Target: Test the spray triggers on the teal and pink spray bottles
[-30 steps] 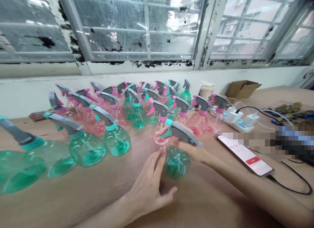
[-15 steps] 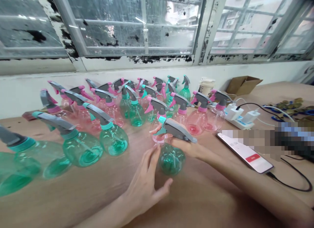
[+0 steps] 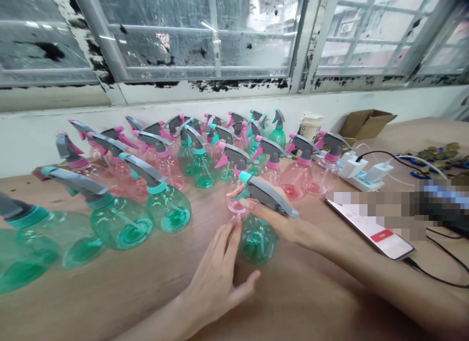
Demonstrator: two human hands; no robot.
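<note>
A green spray bottle (image 3: 259,242) with a grey and teal trigger head stands in front of me. My right hand (image 3: 280,218) is closed around its neck, just under the head, with fingers by the teal trigger. To the left of the bottle, my left hand (image 3: 216,275) is open, thumb spread away from the fingers. Its fingertips come close to the bottle's side; whether they touch it I cannot tell. Directly behind stands a pink spray bottle (image 3: 234,204), partly covered by my right hand.
Several green spray bottles (image 3: 168,211) line the left side, with pink ones (image 3: 296,182) toward the wall. On the right are a phone (image 3: 370,226) on a cable, a power strip (image 3: 362,180) with chargers, a white tub (image 3: 310,125) and an open cardboard box (image 3: 366,123).
The camera view has shifted slightly. Both hands keep nearly the same pose, with the green bottle still in my right hand.
</note>
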